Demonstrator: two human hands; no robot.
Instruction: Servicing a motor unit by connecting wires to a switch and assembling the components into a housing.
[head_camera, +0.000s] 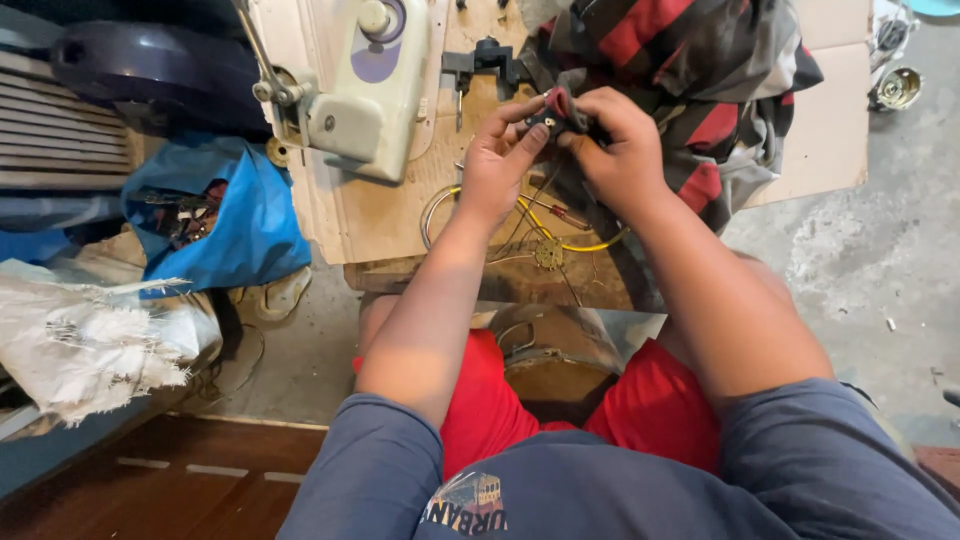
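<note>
Up at twelve o'clock, both hands meet over the wooden board (380, 215). Left hand (497, 160) and right hand (618, 145) pinch a small dark part (548, 121) between them — thumb and forefingers of each closed on it, the other fingers curled in. A fold of red cloth (560, 100) sits right on top of the part, touching the right hand's fingertips; what the part is cannot be told, as it is too small and half covered.

At one o'clock from the hands lies a striped cloth (700, 90), red, grey and black, bunched on the board and running under the right wrist. At ten o'clock stands a cream sewing machine (365, 85). Just below the hands, at six o'clock, yellow wire (545, 235) loops across the board beside a small brass gear (548, 254).

Further off at nine o'clock a blue bag (250, 220) lies on the floor — frayed white sacking (90, 345) at eight o'clock.
</note>
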